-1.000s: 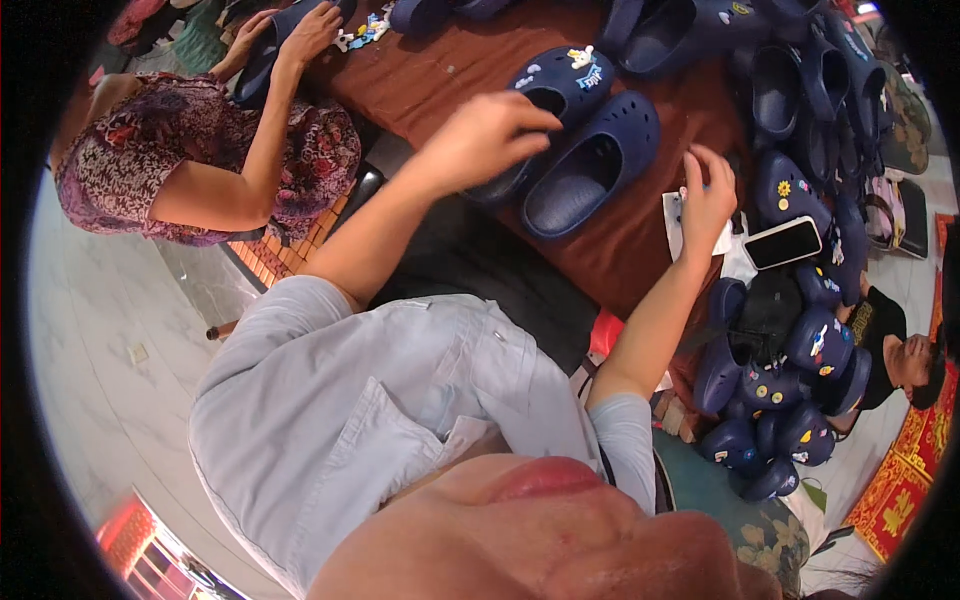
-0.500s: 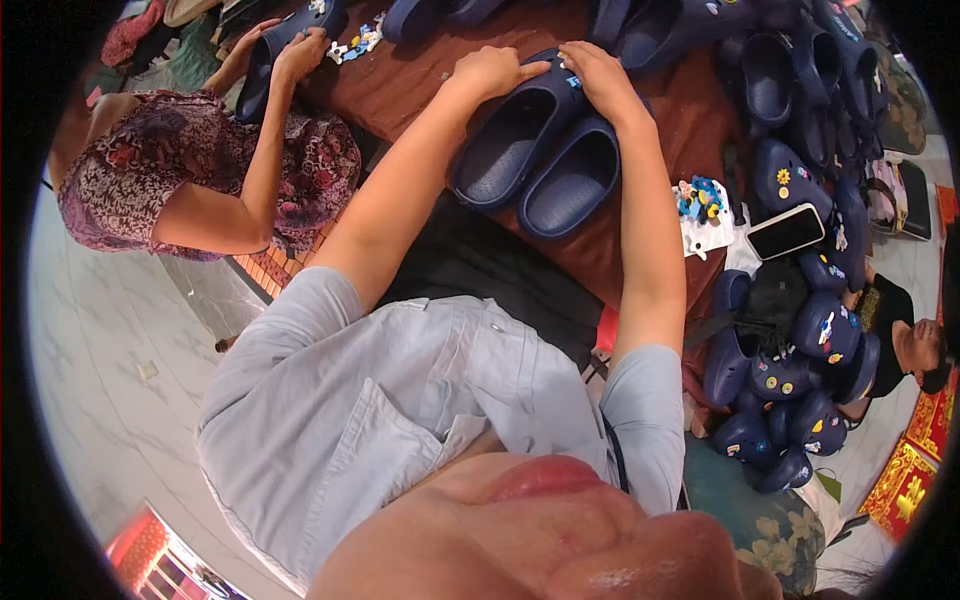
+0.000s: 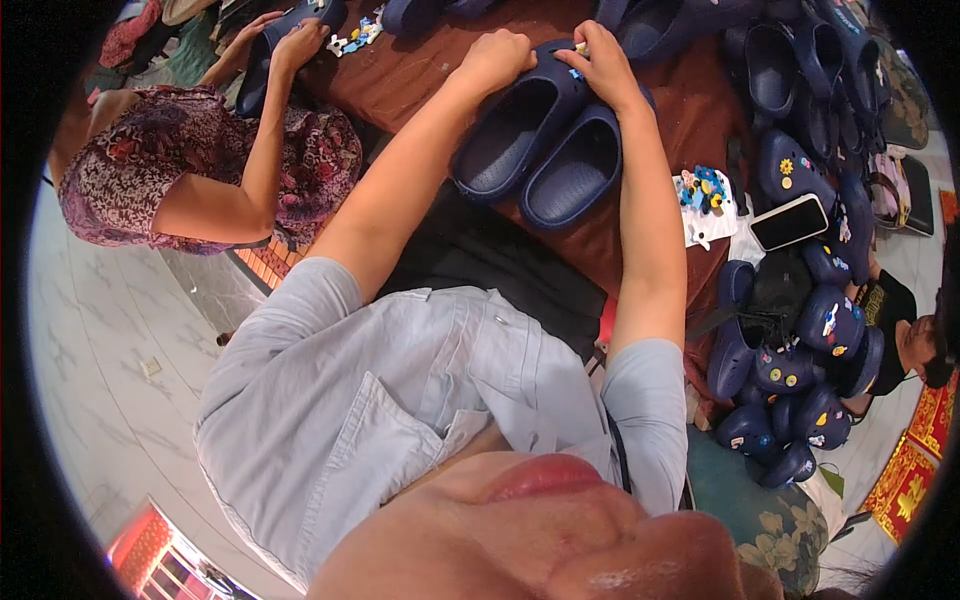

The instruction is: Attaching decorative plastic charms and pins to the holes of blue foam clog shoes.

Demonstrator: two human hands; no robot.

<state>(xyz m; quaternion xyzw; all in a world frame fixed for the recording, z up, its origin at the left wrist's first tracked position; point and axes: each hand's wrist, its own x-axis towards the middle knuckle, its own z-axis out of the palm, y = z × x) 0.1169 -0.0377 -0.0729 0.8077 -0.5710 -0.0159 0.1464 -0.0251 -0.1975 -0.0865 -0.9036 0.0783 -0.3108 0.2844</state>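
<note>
Your left hand (image 3: 498, 62) curls its fingers against the toe of a navy clog (image 3: 522, 118) on the brown-covered worktop (image 3: 405, 88), grip impossible to tell, while your right hand (image 3: 606, 68) pinches a small charm (image 3: 580, 48) there.

A navy-blue clog (image 3: 508, 140) lies sole down on the brown-covered worktop (image 3: 690, 115), open heel towards the wearer, toe pointing away and slanting right. A small charm (image 3: 580, 48), partly hidden, shows yellow and blue at its toe. Its matching clog (image 3: 572, 180) sits just to the right, nearly parallel, opening upward, toe mostly hidden.
</note>
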